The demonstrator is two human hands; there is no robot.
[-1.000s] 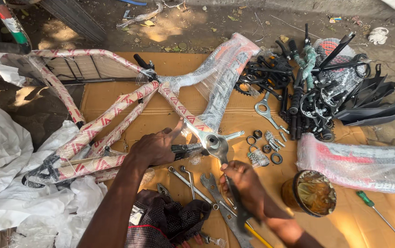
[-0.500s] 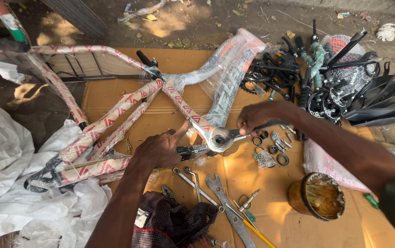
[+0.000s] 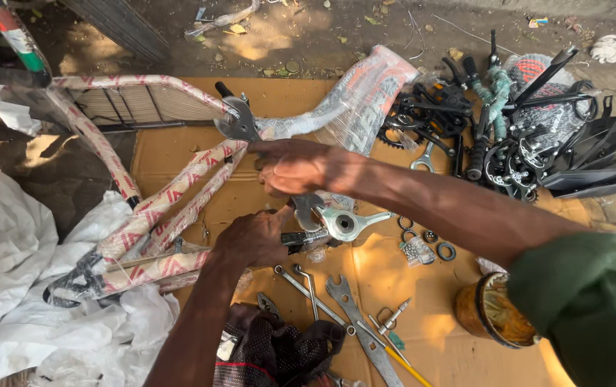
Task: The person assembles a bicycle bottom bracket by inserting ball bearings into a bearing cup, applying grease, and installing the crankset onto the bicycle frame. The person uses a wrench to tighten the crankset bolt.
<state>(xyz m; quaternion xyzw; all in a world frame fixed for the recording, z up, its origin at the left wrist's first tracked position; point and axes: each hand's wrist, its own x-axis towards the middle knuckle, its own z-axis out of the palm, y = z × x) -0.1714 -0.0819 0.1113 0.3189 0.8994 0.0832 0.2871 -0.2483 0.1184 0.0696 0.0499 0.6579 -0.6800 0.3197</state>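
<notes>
**Spanner on frame junction**

The left hand (image 3: 250,240), fingers curled, steadies the wrapped bicycle frame (image 3: 172,204) on the cardboard (image 3: 422,315). The right hand (image 3: 297,166), fingers closed, grips the flat spanner (image 3: 240,122). Its long axis runs diagonally, 1 jaw end pointing up-left, the other down-right toward the crank arm (image 3: 347,222).

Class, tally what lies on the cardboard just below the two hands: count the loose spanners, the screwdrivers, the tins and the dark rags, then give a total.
Spanners: 3
Screwdrivers: 1
Tins: 1
Rags: 1
Total: 6
The flat wrench in the right hand is not counted; the left hand rests on the wrapped frame.
</notes>
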